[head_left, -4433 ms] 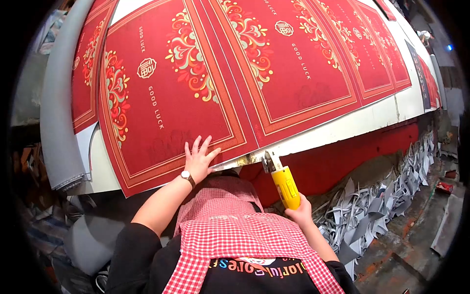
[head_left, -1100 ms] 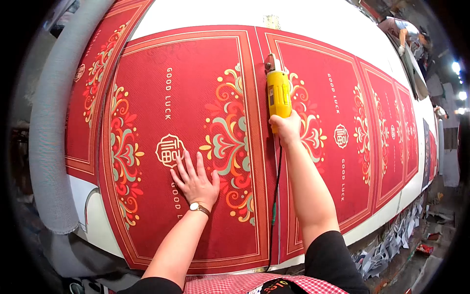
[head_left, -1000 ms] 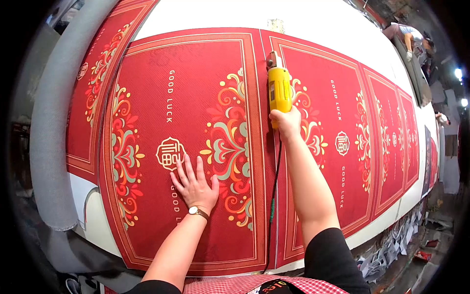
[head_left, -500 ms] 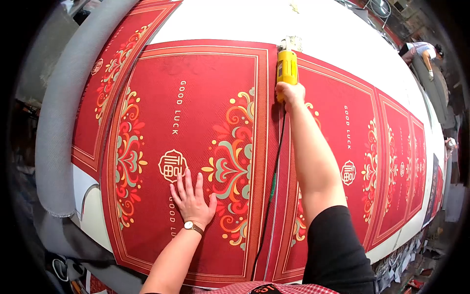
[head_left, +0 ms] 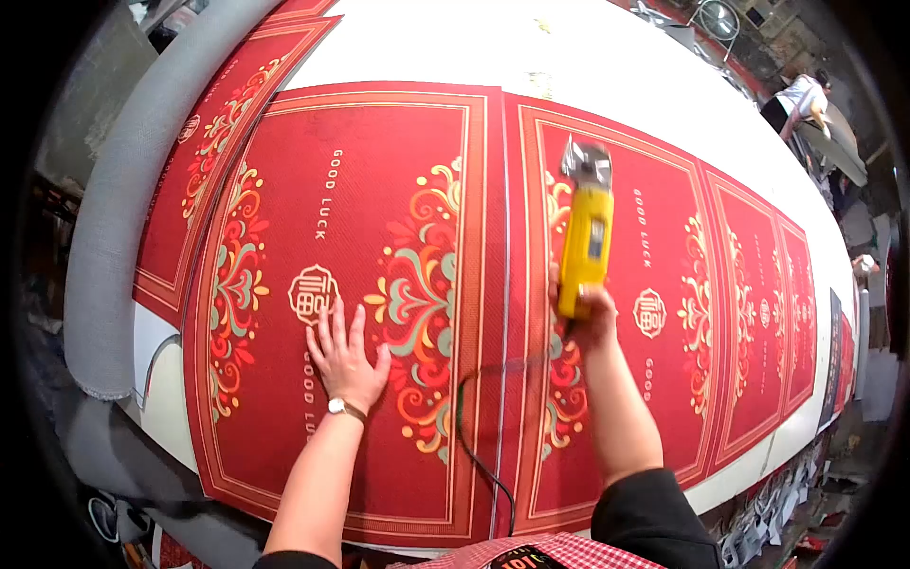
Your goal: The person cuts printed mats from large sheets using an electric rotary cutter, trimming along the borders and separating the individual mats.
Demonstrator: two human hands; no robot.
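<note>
Red patterned matting (head_left: pixel 408 247) lies on a white table (head_left: pixel 427 43), with a straight split between two panels at the middle. My left hand (head_left: pixel 348 365) rests flat on the left panel, fingers spread, just below its gold emblem (head_left: pixel 313 294). In my right hand (head_left: pixel 590 313) is a yellow power cutter (head_left: pixel 588 242), gripped by its lower end. Its metal head points away from me, over the right panel, to the right of the split. A dark cord (head_left: pixel 464 417) trails from the cutter across the split towards me.
A thick grey roll (head_left: pixel 109 247) lies along the left side, beside another red piece (head_left: pixel 180 209). At the upper right a person (head_left: pixel 806 100) bends over grey material (head_left: pixel 834 147). Pale scraps (head_left: pixel 758 531) lie below the table edge at the lower right.
The cutter, in my right hand, has come back from the far end of the split and moved right, over the right panel. Its cord now curves loosely. My left hand stays on the left panel.
</note>
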